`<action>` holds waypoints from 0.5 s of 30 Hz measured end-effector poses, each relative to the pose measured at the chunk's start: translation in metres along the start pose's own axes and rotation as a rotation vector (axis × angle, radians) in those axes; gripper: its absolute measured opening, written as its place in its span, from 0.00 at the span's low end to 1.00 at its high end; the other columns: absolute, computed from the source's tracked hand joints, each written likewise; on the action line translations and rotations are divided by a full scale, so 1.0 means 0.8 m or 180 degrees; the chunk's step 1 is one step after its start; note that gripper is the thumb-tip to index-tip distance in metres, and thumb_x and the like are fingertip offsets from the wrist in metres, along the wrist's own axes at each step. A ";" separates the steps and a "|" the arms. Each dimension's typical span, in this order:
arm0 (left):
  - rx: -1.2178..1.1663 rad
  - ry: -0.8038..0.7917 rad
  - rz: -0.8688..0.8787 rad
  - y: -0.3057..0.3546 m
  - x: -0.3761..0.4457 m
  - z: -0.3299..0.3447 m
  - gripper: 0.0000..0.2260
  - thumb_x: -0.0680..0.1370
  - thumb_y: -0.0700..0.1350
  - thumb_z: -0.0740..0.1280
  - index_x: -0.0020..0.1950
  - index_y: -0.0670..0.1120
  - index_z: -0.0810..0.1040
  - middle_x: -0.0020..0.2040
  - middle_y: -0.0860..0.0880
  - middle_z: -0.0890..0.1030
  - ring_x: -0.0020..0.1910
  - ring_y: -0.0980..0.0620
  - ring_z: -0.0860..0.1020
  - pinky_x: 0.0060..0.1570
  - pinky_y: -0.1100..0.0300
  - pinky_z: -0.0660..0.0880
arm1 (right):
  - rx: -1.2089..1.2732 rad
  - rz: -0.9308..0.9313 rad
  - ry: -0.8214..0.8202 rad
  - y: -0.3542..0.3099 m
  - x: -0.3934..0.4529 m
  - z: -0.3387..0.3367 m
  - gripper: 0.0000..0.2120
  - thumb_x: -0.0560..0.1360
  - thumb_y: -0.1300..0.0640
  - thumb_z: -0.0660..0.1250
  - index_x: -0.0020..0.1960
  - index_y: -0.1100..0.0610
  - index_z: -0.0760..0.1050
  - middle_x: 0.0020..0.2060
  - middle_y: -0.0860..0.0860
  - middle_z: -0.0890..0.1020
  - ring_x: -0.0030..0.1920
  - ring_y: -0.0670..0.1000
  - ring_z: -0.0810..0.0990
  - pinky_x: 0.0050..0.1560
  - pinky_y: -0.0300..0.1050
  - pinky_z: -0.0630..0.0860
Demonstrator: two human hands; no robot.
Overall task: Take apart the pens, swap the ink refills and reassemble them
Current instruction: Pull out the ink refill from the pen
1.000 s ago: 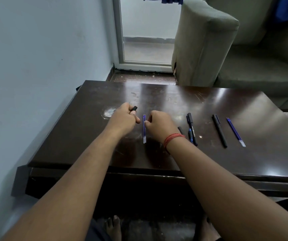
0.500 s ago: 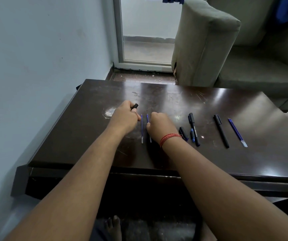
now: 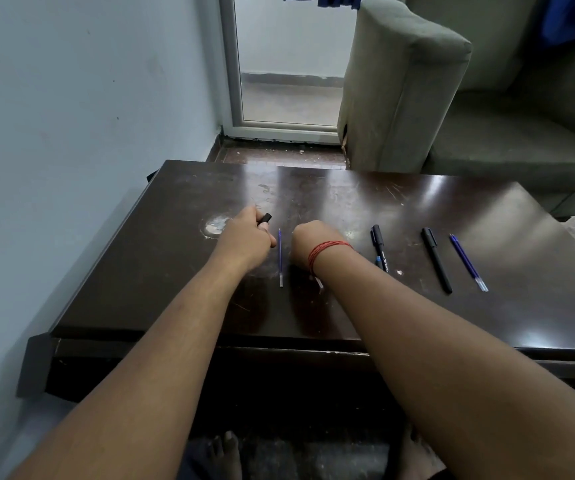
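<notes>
My left hand [image 3: 244, 239] grips a black pen barrel [image 3: 264, 218], whose end sticks out past the thumb. A blue ink refill [image 3: 280, 258] lies on the dark table [image 3: 175, 271] between my hands. My right hand [image 3: 308, 242] is curled just right of it. A second refill [image 3: 319, 282] shows only its clear end below that wrist, and the fingers are hidden. Further right lie a black pen [image 3: 379, 247] with a small blue piece [image 3: 378, 261] beside it, another black pen [image 3: 437, 260], and two blue refills [image 3: 468, 262].
A pale wall [image 3: 71, 133] runs along the table's left side. A grey sofa [image 3: 417, 98] stands behind the table on the right, and a glass door [image 3: 286, 64] is beyond. A white scuff mark [image 3: 215, 226] sits by my left hand.
The two refills, first together between my hands, have separated. One stays on the table while the other has shifted right under my right wrist. The small black cap is now hidden.
</notes>
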State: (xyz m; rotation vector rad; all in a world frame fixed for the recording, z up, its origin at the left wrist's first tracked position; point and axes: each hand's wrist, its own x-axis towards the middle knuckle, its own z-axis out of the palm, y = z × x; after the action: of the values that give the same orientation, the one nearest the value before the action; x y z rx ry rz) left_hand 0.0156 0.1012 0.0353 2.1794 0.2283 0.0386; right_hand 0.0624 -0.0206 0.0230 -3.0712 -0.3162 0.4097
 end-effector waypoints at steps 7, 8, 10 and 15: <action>-0.0039 -0.0094 0.0001 0.003 -0.003 0.007 0.05 0.83 0.42 0.57 0.53 0.47 0.72 0.45 0.52 0.85 0.41 0.55 0.75 0.40 0.57 0.68 | 0.0527 0.0009 0.0358 0.025 -0.012 -0.015 0.12 0.73 0.55 0.65 0.34 0.57 0.66 0.36 0.54 0.72 0.37 0.56 0.75 0.35 0.43 0.71; -0.0086 -0.0145 -0.0014 0.005 -0.004 0.010 0.05 0.83 0.42 0.57 0.54 0.47 0.72 0.44 0.53 0.84 0.40 0.57 0.74 0.40 0.57 0.67 | 0.0658 0.0052 0.0401 0.030 -0.012 -0.018 0.12 0.72 0.55 0.65 0.34 0.58 0.67 0.34 0.53 0.72 0.34 0.55 0.73 0.31 0.41 0.68; -0.0176 -0.0251 -0.0020 0.009 -0.006 0.017 0.05 0.84 0.43 0.57 0.55 0.47 0.72 0.42 0.56 0.84 0.38 0.58 0.73 0.41 0.56 0.66 | 0.0884 0.0114 0.0471 0.040 -0.013 -0.024 0.12 0.71 0.54 0.65 0.33 0.59 0.68 0.29 0.53 0.71 0.29 0.52 0.70 0.27 0.41 0.64; -0.0370 -0.0473 -0.0060 0.019 -0.017 0.036 0.05 0.85 0.45 0.57 0.54 0.49 0.72 0.46 0.55 0.86 0.35 0.55 0.73 0.39 0.57 0.69 | 0.2012 0.0219 0.0728 0.060 -0.023 -0.029 0.05 0.72 0.56 0.66 0.41 0.58 0.73 0.32 0.51 0.77 0.32 0.49 0.73 0.30 0.42 0.68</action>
State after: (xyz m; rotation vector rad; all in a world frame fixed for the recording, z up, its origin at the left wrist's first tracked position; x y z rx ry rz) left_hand 0.0080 0.0670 0.0320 2.0533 0.1580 -0.1178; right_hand 0.0604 -0.0713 0.0474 -2.4752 -0.0530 0.1190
